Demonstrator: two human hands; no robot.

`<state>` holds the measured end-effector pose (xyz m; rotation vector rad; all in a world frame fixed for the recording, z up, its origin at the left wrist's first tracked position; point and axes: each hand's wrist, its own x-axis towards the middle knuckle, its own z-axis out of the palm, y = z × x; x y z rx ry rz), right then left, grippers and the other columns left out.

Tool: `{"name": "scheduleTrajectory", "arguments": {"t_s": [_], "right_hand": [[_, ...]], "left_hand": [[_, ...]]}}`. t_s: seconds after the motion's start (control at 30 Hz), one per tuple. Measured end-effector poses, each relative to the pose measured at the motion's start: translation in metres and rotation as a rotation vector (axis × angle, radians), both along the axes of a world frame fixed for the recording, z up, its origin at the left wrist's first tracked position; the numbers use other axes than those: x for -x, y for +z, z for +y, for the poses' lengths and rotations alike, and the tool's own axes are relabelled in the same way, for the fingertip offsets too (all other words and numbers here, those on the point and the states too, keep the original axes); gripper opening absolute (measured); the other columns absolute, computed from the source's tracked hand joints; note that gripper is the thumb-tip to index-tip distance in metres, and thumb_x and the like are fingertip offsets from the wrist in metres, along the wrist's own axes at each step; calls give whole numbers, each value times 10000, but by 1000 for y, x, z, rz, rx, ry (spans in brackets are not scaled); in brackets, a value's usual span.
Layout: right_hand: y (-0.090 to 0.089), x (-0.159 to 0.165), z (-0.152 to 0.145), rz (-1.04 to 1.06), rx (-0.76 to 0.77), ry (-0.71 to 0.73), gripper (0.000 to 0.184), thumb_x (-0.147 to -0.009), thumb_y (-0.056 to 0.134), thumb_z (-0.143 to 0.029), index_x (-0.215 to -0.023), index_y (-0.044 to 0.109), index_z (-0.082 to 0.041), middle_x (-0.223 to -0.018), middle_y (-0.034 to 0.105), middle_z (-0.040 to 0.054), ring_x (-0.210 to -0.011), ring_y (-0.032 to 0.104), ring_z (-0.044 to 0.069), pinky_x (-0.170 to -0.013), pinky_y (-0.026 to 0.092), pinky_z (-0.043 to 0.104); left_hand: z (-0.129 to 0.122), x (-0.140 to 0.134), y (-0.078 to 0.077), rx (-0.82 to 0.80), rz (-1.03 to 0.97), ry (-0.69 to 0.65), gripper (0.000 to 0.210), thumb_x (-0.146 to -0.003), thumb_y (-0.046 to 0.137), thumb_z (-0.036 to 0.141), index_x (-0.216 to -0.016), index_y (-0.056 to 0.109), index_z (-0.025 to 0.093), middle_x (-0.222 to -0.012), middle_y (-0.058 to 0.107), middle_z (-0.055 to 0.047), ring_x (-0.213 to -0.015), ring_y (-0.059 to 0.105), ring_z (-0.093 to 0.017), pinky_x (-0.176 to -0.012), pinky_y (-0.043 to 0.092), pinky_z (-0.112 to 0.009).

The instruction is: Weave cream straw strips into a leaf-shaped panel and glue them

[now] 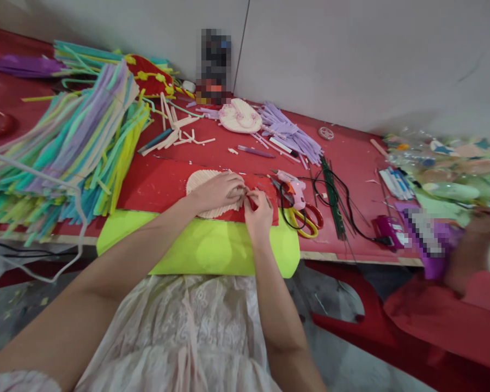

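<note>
A cream round fan-shaped piece of pipe cleaners point(200, 178) lies on a red board point(155, 190) in front of me. My left hand point(226, 190) rests across it, with its fingertips closed at the right edge. My right hand point(258, 209) meets them there in a pinch. What lies between the right fingertips is too small and too covered to make out. Under the board's near side is a bright yellow-green sheet point(196, 250). A pink glue gun point(292, 188) and yellow-and-red-handled scissors point(306, 220) lie just right of my right hand.
Bundles of coloured pipe cleaners point(77, 136) fill the left. A finished-looking cream fan point(240, 116) lies at the back beside lilac pipe cleaners point(289, 133). A black cable point(351, 212) runs to a purple box point(392, 231). A co-worker's arm point(473, 245) is at far right.
</note>
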<state>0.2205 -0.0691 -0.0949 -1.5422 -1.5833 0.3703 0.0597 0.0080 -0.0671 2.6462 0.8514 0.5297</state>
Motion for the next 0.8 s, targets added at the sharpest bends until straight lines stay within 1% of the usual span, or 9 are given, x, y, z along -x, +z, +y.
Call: {"name": "scheduleTrajectory", "arguments": {"t_s": [0.07,0.3,0.4,0.5,0.6,0.67,0.73,0.8], "right_hand": [[0,0,0,47,7,-19,105,-882,522,-263,-976,568,-249,-999,695,43,-1093,611,220,-974,433,419],[1,2,-1,75,20,-22,113,-869,542,-270,-979,568,-258,-1011,691,30,-1052,626,212,-987,431,424],[4,2,-2,124,-27,-67,119,-880,511,-253,-986,562,-243,-1109,672,52,-1100,605,210,-991,431,416],[7,1,-3,197,-99,-133,143,-885,461,-206,-984,562,-228,-1148,654,67,-1130,588,200,-995,431,398],[10,-1,-4,256,-155,-170,163,-876,436,-168,-957,567,-220,-1070,663,61,-1088,603,187,-987,439,383],[11,-2,-4,269,-168,-184,168,-878,428,-169,-950,572,-219,-1039,660,57,-1052,611,184,-975,445,380],[11,-2,-5,270,-165,-186,173,-882,429,-178,-960,579,-217,-1026,657,56,-1028,612,183,-967,447,377],[10,-2,-5,271,-151,-184,178,-883,438,-185,-975,587,-212,-1020,656,59,-1013,609,183,-960,448,371]], "left_hand": [[0,0,-1,-2,-2,1,318,-925,469,335,-1162,584,157,-1191,591,-106,-1139,516,-233,-1012,369,-367],[1,-1,-1,11,-27,6,299,-923,468,320,-1137,598,156,-1175,600,-108,-1122,528,-234,-1008,380,-377],[1,-1,-3,37,-60,14,287,-894,516,300,-1136,593,167,-1181,600,-98,-1144,522,-235,-1022,382,-378],[-2,0,-2,102,-178,62,301,-859,548,239,-1152,569,174,-1230,577,-94,-1193,504,-224,-1046,383,-377],[-5,3,3,157,-349,157,319,-837,529,158,-1154,552,188,-1240,565,-79,-1192,516,-192,-1049,394,-360],[-5,7,7,157,-428,258,296,-833,511,131,-1117,564,198,-1185,592,-57,-1145,546,-176,-1028,411,-351],[-2,13,9,124,-482,386,241,-843,497,131,-1056,588,199,-1102,623,-46,-1074,577,-170,-984,437,-337],[4,23,7,83,-504,543,186,-862,491,158,-1003,608,192,-1026,637,-49,-976,604,-169,-908,466,-321]]}}
